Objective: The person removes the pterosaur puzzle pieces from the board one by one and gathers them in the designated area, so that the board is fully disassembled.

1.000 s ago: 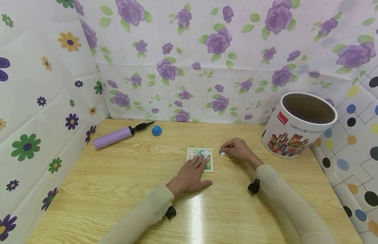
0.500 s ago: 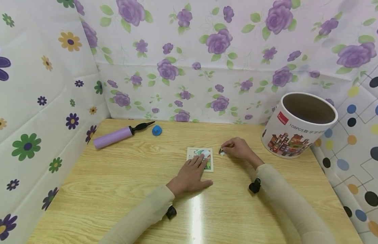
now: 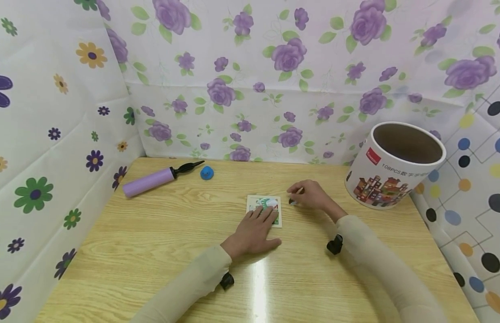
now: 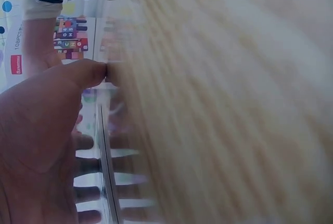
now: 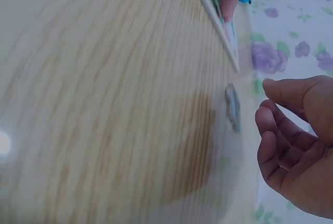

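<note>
while the puzzle board [image 3: 265,201] is kept flat on the table [image 3: 173,242] near the middle, the loose piece [image 5: 233,108] has just been let go. a moment ago it was pinched at the fingertips of the right hand [image 3: 312,194]; now, in the right wrist view, a gap is seen between piece and fingers. thumb and fingers are parted, loosely bent, nothing held. the piece is left on the table just beside the board, not touching it; mostly covered by the hand in the head view, only a dark bit shown. its printed side can't be made out.

on the board, the left hand [image 3: 254,231] is rested, fingers straight and now slightly more spread than before, nothing grasped; thumb set out over the table. the board itself has not been shifted. by judgement, the board is being steadied, and the piece is free and outside it, so no fitting is counted as done at this moment. picture partly covered by fingers, details too small.

farther out: blue duck [image 3: 207,172] and purple pump [image 3: 149,182] at back left, white bucket [image 3: 391,179] at right, none touched. flowered cloth [image 3: 250,107] is hung behind.
</note>
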Tool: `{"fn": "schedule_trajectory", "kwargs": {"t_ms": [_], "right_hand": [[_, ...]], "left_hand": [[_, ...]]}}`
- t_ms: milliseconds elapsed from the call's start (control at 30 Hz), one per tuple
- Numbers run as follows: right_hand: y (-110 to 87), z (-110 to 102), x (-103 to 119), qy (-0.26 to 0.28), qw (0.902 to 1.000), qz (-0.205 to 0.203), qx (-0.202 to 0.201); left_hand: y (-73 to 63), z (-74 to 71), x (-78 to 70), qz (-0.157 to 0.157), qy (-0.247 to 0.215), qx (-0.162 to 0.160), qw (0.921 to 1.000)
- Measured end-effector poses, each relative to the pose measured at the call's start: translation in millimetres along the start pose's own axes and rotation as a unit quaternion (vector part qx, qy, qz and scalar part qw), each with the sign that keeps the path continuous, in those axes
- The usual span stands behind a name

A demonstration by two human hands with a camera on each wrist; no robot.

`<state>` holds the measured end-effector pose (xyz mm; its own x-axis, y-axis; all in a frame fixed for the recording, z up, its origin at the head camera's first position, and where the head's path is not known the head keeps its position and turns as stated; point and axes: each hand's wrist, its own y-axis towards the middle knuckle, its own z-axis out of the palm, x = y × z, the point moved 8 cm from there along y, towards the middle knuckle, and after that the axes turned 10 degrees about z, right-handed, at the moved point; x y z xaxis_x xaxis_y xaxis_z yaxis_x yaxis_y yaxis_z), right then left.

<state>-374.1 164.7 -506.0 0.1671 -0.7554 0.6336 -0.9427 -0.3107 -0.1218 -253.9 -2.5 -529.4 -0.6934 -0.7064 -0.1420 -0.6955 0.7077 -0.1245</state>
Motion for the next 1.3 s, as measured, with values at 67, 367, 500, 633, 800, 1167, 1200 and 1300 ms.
{"fn": "schedule_trajectory", "kwargs": {"t_ms": [67, 367, 500, 633, 800, 1167, 1200, 1300], "right_hand": [[1.3, 3.0, 7.0, 0.0, 1.0, -0.006, 0.005], [12.3, 20.5, 35.5, -0.005, 0.9986, -0.043, 0.032], [18.7, 30.2, 45.5, -0.011, 0.9975, -0.058, 0.04], [24.3, 40.3, 53.1, -0.012, 0.9963, -0.07, 0.049], [30.0, 52.1, 59.5, -0.015, 0.9946, -0.086, 0.056], [37.4, 67.1, 76.7, -0.059, 0.9847, -0.154, 0.056], [37.6, 68.0, 77.6, -0.061, 0.9839, -0.158, 0.058], [38.1, 69.5, 79.0, -0.065, 0.9824, -0.164, 0.061]], "left_hand": [[0.2, -1.3, -1.4, 0.003, 0.008, -0.005, 1.0], [-0.5, 1.2, -4.8, 0.011, 0.019, 0.005, 0.9998], [-1.9, 2.1, -4.9, 0.012, 0.018, 0.006, 0.9997], [-2.7, 0.0, -5.0, 0.016, 0.018, -0.004, 0.9997], [-3.1, -0.5, -4.4, 0.016, 0.015, -0.008, 0.9997], [-3.5, -3.6, -5.5, 0.026, 0.017, -0.027, 0.9992], [-3.8, -4.6, -5.6, 0.026, 0.017, -0.028, 0.9991], [-3.5, -4.6, -4.8, 0.024, 0.016, -0.029, 0.9992]]}}
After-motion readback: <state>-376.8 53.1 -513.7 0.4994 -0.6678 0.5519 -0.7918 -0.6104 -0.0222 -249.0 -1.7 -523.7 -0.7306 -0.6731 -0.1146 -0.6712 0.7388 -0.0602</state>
